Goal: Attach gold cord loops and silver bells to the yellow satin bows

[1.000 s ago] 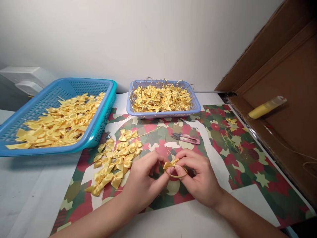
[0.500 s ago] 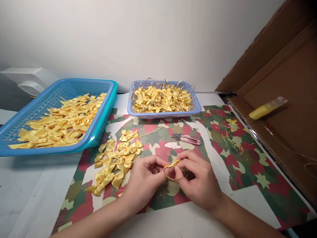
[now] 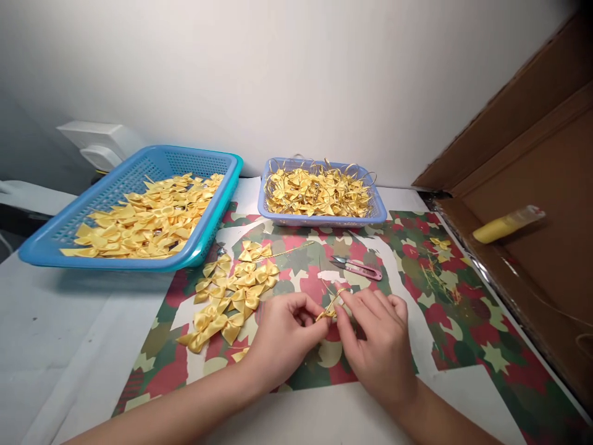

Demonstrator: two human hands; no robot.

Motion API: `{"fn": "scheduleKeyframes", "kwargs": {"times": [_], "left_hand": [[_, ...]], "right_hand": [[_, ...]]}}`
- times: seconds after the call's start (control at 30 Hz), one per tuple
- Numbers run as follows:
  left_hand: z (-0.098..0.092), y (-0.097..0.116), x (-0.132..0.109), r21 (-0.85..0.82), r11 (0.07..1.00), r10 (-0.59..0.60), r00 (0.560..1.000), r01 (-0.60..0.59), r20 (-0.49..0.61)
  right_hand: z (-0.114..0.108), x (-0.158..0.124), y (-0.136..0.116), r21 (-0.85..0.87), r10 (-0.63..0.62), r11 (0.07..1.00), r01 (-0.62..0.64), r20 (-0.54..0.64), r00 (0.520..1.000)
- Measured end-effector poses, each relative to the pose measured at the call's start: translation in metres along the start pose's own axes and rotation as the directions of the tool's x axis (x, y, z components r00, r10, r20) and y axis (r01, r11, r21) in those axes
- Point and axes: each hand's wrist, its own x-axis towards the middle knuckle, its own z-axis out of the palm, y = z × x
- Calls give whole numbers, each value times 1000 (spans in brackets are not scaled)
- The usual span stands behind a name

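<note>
My left hand (image 3: 291,334) pinches a small yellow satin bow (image 3: 330,313) between thumb and fingertips, and most of the bow is hidden by them. From the bow a gold elastic cord (image 3: 334,299) runs up to my right hand (image 3: 377,337), whose thumb and forefinger are closed around it. A thin thread rises behind the fingertips. Left of my left hand, several loose yellow bows (image 3: 227,300) lie in a cluster. Thread snips (image 3: 364,270) with a pink handle rest beyond my right hand.
A blue basket (image 3: 50,238) of yellow bows stands at the left. A smaller lavender basket (image 3: 324,220) with corded bows stands at the back. Cardboard (image 3: 523,167) walls the right side, with a yellow tube (image 3: 507,225) on it. Thread scraps (image 3: 442,281) lie on the patterned sheet.
The cord's round loop below the bow is no longer seen; the cord now stretches up between my hands. My right hand has turned palm-down. The view has shifted slightly left.
</note>
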Motion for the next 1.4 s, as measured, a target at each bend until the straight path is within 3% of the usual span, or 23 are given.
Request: {"fn": "scheduleKeyframes", "kwargs": {"times": [0.2, 0.33, 0.5, 0.6, 0.7, 0.77, 0.93, 1.0, 1.07, 1.17, 1.27, 1.4], "left_hand": [[2, 1, -3, 101, 994, 43, 999, -42, -4], [2, 0, -4, 138, 988, 73, 997, -71, -5], [-1, 2, -1, 65, 997, 32, 999, -32, -5], [-4, 6, 2, -48, 999, -5, 1000, 5, 2], [-7, 11, 5, -153, 988, -36, 999, 36, 4], [-9, 15, 7, -190, 980, -57, 998, 52, -19], [-14, 21, 11, -239, 963, -148, 986, 127, -71], [-15, 21, 12, -273, 950, -175, 983, 152, -59], [-15, 20, 12, -294, 942, -179, 983, 160, -40], [-16, 20, 11, -295, 947, -147, 988, 127, -45], [-17, 22, 8, -262, 965, -49, 996, 27, -78], [-17, 25, 3, -201, 974, 88, 991, -108, -104]], "right_hand": [[-2, 1, 3, 7, 81, 997, -82, 98, 992], [-3, 3, 6, 147, 224, 949, -280, 314, 923], [-7, 12, 6, 452, 305, 655, -606, 575, 759], [-16, 16, 7, 569, 186, 516, -640, 655, 732], [-28, 17, 11, 628, 37, 438, -643, 703, 711], [-35, 16, 16, 687, -19, 385, -616, 674, 739], [-39, 11, 25, 899, -26, 224, -378, 393, 919], [-37, 12, 25, 934, -45, 243, -261, 280, 959], [-36, 14, 26, 905, -42, 382, -187, 219, 975], [-35, 17, 28, 763, 89, 603, -235, 229, 969], [-30, 17, 28, 688, 264, 618, -381, 275, 924], [-14, 10, 15, 539, 314, 585, -607, 539, 781]]}}
